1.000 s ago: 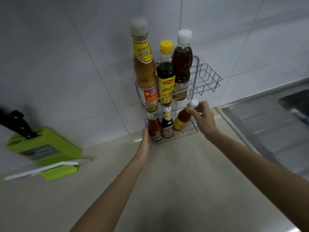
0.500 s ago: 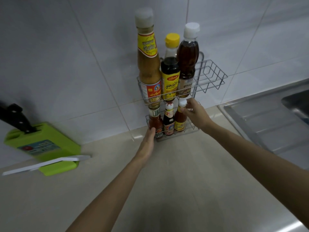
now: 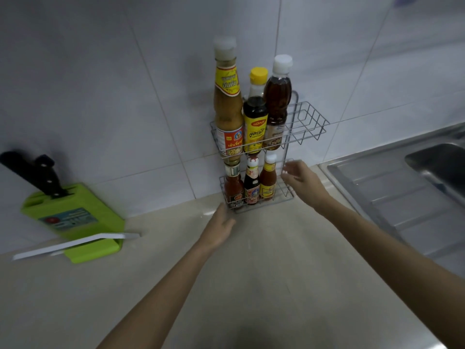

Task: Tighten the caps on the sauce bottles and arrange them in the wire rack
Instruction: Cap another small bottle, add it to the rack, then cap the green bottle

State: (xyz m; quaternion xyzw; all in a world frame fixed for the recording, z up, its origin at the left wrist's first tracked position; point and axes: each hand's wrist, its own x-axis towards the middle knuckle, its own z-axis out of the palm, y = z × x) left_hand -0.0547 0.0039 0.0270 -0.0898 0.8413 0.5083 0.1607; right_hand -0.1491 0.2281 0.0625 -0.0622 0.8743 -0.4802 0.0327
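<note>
Right grip [image 3: 300, 178] is open with fingers spread and holds nothing, just right of the small yellow-label bottle [image 3: 267, 183]. Left grip [image 3: 219, 226] is open and flat near the wire rack [image 3: 305, 123] base; contact cannot be told. Three tall bottles stand upright in the upper tier and three short ones in the lower, long axes vertical, caps up. Rack is thin metal wire on the smooth beige desk [image 3: 264, 273] against the far glossy tiled wall

Both forearms are bare, no sleeves, rings or watch visible.
</note>
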